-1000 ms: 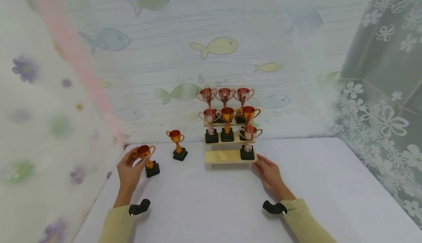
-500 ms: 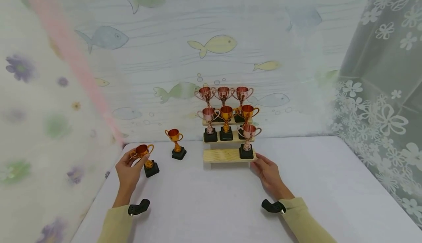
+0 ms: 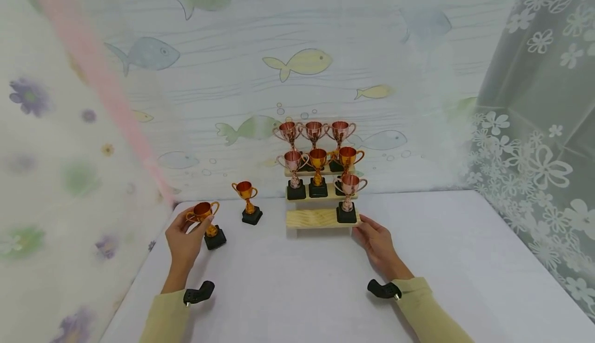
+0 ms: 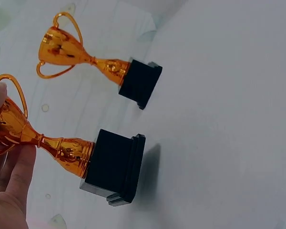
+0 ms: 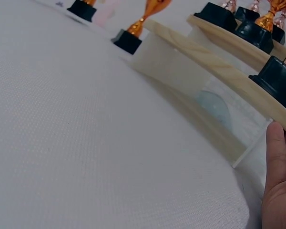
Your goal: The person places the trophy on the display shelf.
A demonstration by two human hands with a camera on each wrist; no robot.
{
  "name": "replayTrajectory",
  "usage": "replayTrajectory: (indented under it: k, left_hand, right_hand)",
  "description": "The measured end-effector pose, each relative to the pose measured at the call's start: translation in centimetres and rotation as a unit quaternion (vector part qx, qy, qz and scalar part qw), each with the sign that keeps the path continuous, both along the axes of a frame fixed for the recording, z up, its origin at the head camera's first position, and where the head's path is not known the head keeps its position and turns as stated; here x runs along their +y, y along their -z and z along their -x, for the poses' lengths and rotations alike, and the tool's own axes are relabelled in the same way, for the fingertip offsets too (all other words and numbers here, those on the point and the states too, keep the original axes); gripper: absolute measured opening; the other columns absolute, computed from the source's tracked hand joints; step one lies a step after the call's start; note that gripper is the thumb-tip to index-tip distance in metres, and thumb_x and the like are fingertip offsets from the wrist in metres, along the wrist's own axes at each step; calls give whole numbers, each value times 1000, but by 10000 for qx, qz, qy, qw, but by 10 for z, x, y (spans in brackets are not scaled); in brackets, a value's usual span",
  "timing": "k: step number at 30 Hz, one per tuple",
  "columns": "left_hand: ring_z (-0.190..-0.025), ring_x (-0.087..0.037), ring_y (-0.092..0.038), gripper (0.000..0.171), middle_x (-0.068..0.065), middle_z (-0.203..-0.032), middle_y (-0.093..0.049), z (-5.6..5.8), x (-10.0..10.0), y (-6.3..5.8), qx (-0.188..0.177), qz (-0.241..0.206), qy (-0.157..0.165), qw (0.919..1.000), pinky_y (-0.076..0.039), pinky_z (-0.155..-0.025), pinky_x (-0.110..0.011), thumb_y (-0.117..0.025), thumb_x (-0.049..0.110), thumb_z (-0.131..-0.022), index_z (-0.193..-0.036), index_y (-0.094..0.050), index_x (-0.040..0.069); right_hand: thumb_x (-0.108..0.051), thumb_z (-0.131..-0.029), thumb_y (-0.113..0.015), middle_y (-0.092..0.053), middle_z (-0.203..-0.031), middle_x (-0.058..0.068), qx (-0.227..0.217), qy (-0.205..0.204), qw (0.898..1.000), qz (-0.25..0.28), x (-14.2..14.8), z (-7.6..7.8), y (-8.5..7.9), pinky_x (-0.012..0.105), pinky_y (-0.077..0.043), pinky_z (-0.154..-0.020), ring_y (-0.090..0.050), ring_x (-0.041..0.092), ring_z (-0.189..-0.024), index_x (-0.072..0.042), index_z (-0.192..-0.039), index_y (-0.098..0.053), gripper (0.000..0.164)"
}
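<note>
My left hand [image 3: 186, 242] holds a gold trophy cup [image 4: 66, 152] round its bowl at the table's left. The trophy leans, with its black base toward the right and a shadow beside it. Another gold trophy [image 3: 248, 201] stands just beyond. My right hand [image 3: 378, 242] grips the right end of the lowest step of a wooden display stand [image 3: 311, 219], thumb at the front in the right wrist view; its other fingers are partly hidden. A pink-gold trophy [image 3: 347, 198] stands on that step, near the hand.
The upper steps carry several trophies, pink-gold at the back [image 3: 314, 132] and both colours on the middle step [image 3: 318, 167]. A white cloth covers the table [image 3: 279, 291]. Behind hangs a fish-patterned curtain [image 3: 297, 64]; a floral lace curtain [image 3: 544, 177] borders the right.
The head view has shifted slightly. Both hands keep their hold on the gold trophy and the stand, with hardly any visible movement.
</note>
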State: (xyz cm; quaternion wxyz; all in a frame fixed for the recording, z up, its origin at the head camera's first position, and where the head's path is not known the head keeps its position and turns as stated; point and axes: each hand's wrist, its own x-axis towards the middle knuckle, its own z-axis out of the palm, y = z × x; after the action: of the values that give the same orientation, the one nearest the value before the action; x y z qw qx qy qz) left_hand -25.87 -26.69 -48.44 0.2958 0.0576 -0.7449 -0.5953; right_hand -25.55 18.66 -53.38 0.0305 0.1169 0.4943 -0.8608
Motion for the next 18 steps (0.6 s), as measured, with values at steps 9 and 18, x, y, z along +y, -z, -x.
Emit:
replayTrajectory:
  k: [9, 18]
  left_hand:
    - [-93, -7, -66, 41, -2, -108, -66, -5, 37, -21, 635, 126, 636, 9959, -57, -80, -13, -83, 0, -82, -121, -68, -4]
    - [-95, -8, -67, 43, -19, -115, -67, -13, 94, -32, 664, 248, 1808, 9810, -60, -79, -18, -82, -1, -82, -123, -67, -3]
  right_hand:
    - [-6, -104, -51, -41, -152, 20, -24, -9, 10000, -93, 0, -2, 1, 21, -53, -99, -66, 3, -103, 7, -154, -31, 55]
    - [-4, -105, -46, -35, -157, 21, -39, -69, 10000, 49, 0, 0, 1, 21, -52, -101, -66, 3, -103, 5, -155, -31, 53]
